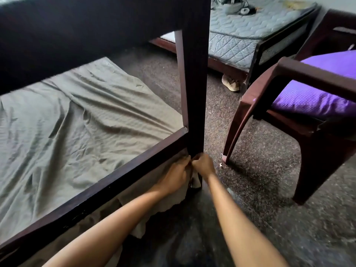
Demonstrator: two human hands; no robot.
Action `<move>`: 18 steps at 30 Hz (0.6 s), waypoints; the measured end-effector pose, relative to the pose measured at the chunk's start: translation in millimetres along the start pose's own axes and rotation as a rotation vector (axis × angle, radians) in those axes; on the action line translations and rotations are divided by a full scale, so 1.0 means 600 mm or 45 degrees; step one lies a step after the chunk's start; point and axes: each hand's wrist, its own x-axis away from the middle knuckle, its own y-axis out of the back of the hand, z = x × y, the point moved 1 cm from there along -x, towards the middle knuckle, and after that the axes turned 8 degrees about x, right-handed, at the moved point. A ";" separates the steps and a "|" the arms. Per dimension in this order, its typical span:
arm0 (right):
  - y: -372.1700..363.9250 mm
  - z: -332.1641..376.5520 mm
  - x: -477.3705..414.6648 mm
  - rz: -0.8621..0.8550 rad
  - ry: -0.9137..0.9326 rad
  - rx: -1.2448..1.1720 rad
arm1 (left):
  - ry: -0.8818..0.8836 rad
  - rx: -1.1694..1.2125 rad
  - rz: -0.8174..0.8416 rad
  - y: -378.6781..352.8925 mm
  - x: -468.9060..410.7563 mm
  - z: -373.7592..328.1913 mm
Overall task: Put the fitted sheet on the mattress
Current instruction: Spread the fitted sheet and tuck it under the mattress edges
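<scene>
An olive-grey fitted sheet [77,116] lies wrinkled over the mattress on the lower bunk, and its edge hangs down below the dark wooden side rail [107,182]. My left hand [176,175] and my right hand [203,164] meet at the near corner, just under the rail beside the bunk's corner post [195,93]. Both hands are closed on the sheet's corner fabric. The mattress itself is hidden under the sheet, and the part of the corner behind my hands cannot be seen.
A dark wooden armchair [269,105] with a purple cushion [312,97] stands close on the right. A second bed with a bare quilted mattress [248,27] is at the back, with a shoe [231,83] under it. Speckled carpet [260,189] covers the floor.
</scene>
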 end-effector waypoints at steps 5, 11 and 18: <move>0.097 0.035 -0.059 -0.088 0.022 -0.072 | -0.038 -0.074 -0.181 0.021 -0.013 -0.028; 0.152 0.119 -0.080 -0.080 0.091 -0.273 | -0.227 -0.214 -0.284 0.069 -0.019 -0.074; 0.177 0.180 -0.111 0.093 0.301 -0.275 | -0.312 -0.142 -0.287 0.072 -0.083 -0.152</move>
